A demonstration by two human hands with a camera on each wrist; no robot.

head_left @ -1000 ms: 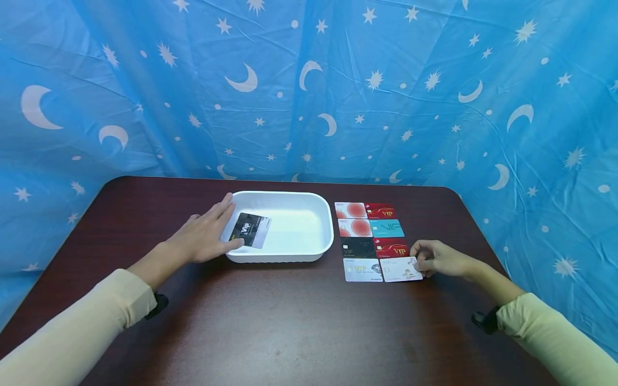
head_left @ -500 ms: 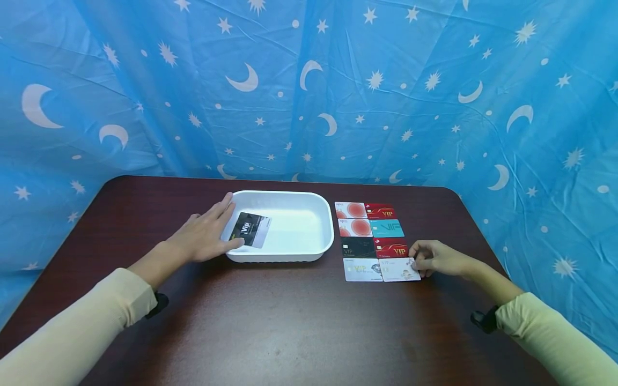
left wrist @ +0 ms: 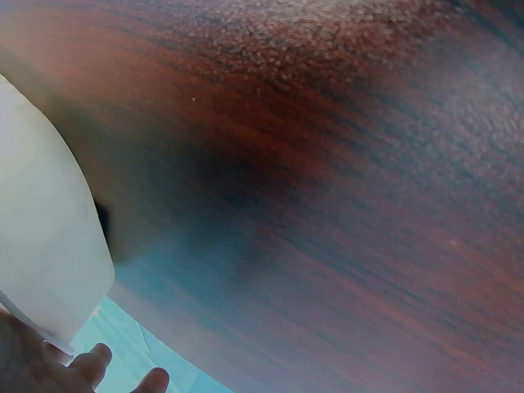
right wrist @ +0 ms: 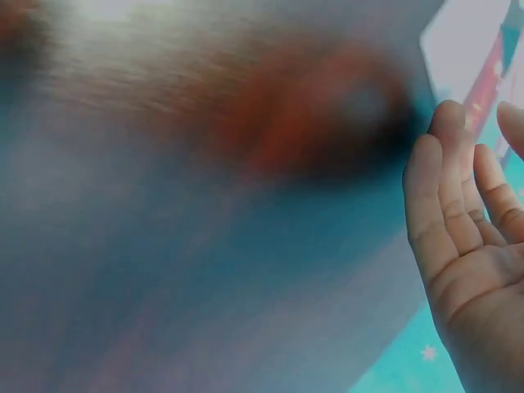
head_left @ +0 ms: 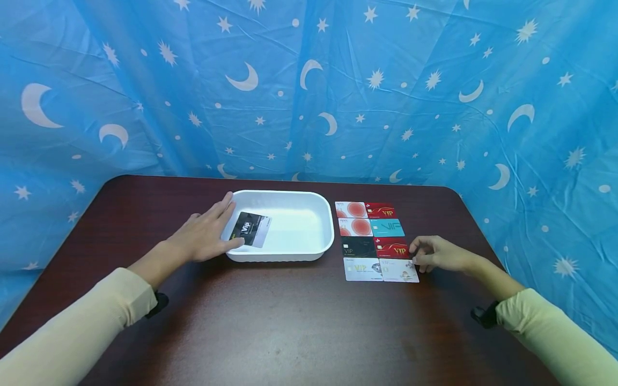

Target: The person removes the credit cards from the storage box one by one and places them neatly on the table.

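Note:
My left hand (head_left: 205,233) rests on the left rim of a white plastic tray (head_left: 296,225), fingers straight, thumb at the near left corner. In the left wrist view, fingertips (left wrist: 90,364) show below the tray's wall (left wrist: 49,221). A black-and-grey VIP card (head_left: 248,228) lies inside the tray. At the right, my right hand (head_left: 436,253) hovers beside a flat white card (head_left: 398,269), thumb tip right by its upper right corner. The right wrist view shows the fingers (right wrist: 426,196) gently bent and the thumb apart from them, nothing between.
Several more cards form two columns right of the tray: a white VIP card (head_left: 361,269), a black one (head_left: 357,247), red ones (head_left: 392,247), a teal one (head_left: 388,228) and pink-circled ones (head_left: 354,227). A blue star-patterned curtain (head_left: 309,107) hangs behind the dark wooden table (head_left: 289,321).
The white card at the lower right has slid slightly left against its neighbour. My right hand has then let go of it and lifted a little. The left hand stays put.

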